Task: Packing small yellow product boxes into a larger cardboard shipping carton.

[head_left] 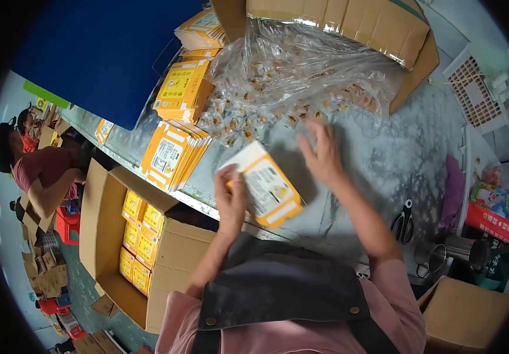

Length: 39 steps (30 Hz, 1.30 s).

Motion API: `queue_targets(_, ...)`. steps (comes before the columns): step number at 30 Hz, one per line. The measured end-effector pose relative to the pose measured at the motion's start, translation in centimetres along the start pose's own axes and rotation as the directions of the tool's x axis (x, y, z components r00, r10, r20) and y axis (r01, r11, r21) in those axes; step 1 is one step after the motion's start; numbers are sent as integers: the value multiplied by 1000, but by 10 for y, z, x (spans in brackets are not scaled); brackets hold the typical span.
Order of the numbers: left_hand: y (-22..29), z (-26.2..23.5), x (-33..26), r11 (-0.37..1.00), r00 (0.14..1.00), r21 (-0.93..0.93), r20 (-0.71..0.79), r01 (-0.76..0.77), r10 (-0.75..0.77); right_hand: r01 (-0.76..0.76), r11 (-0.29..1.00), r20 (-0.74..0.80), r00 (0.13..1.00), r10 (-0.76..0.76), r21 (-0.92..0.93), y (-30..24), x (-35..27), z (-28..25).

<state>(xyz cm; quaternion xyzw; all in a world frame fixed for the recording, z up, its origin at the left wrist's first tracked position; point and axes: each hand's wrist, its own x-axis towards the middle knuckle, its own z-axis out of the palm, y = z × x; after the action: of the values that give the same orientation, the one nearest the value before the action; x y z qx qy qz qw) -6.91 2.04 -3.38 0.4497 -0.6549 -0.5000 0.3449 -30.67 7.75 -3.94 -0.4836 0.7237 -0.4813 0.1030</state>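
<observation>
My left hand grips a yellow and white carton by its left side, above the front edge of the table. The carton is tilted, with a printed panel facing up. To its right, my right hand is raised with the fingers apart and nothing in them. Just beyond that hand, small clear-wrapped pieces with orange-brown centres lie loose on the tabletop. More of them spill from a clear plastic bag in a large cardboard box laid open toward me.
Stacked flat yellow cartons stand left of my hands. A cardboard box below holds rows of yellow packs. On the right are black scissors, metal cups and a white plastic basket. People sit at far left.
</observation>
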Motion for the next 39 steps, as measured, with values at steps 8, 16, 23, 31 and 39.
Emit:
queue_targets(8, -17, -76, -14, 934, 931, 104, 98, 343, -353, 375, 819, 224, 926, -305, -434, 72, 49, 3)
queue_targets(16, 54, -88, -6, 546, 787, 629, 609, -554, 98, -59, 969, -39, 997, 71, 239, 64, -32, -52)
queue_targets(23, 27, -55, 32, 428, 601, 522, 797, -738, 65, -73, 987, 62, 996, 65, 140, 46, -38, -68)
queue_targets(31, 26, -64, 18, 425, 693, 596, 712, -682, 113, 295, 934, 428, 884, -187, -201, 16, -42, -37)
queue_targets(39, 21, -76, -3, 491, 802, 665, 583, -562, 128, 91, 994, 331, 941, -64, -66, 24, -27, -45)
